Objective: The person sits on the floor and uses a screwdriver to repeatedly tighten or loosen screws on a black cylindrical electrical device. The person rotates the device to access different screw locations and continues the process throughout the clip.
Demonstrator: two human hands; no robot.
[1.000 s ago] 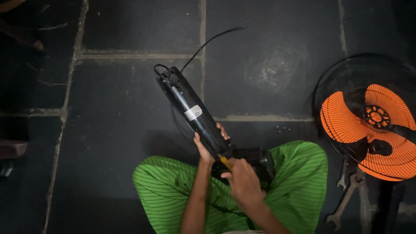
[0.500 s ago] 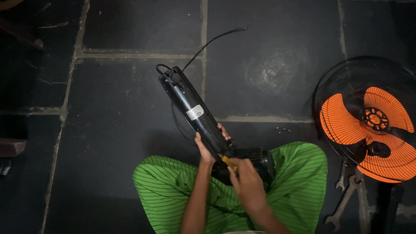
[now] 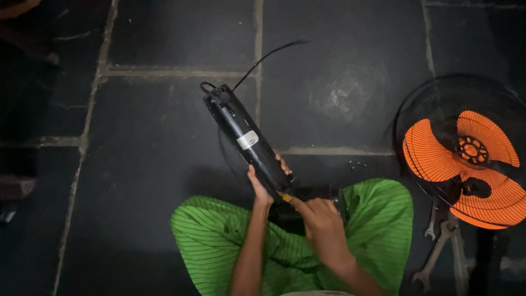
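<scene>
the left hand is gripping the lower end of a long black housing, fingers wrapped around it, and holding it tilted up over the green-clad knees. the right hand is closing around a yellow-handled tool, whose tip is pressing against the housing's base. an orange-bladed fan is lying on the dark stone floor to the right, with wrenches beside it.

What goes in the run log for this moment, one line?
left hand: grips black tube | right hand: yellow-handled tool at tube's near end | fan, wrenches on floor at right
</scene>
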